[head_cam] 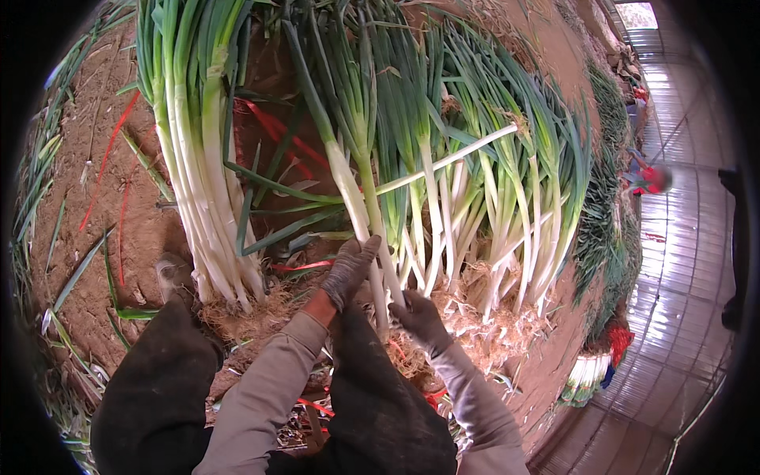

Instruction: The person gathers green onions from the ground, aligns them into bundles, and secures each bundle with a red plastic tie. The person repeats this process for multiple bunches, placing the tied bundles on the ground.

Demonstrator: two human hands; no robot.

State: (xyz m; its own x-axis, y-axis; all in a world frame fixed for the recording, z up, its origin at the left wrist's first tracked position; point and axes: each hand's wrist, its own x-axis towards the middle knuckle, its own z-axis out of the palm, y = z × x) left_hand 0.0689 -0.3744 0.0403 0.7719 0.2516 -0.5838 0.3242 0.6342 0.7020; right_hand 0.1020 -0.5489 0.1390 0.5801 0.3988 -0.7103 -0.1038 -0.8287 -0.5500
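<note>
My left hand (351,270), in a grey glove, grips the white stalks of long green onions (349,190) in front of me. My right hand (418,317), gloved too, is closed around the lower part of a stalk, just above the roots. A thick bundle of green onions (199,190) lies to the left, its roots near my foot. To the right is a wide pile of green onions (504,196) with leaves pointing away and tangled tan roots (475,332) towards me. One loose green onion (448,157) lies slantwise across this pile.
Red plastic strips (113,154) and cut leaves lie on the bare soil (89,196). More green onions (608,237) form a long row at the right, with a stacked bundle (585,377) below. Another person in red (653,179) is far off, beside a sheeted wall (683,237).
</note>
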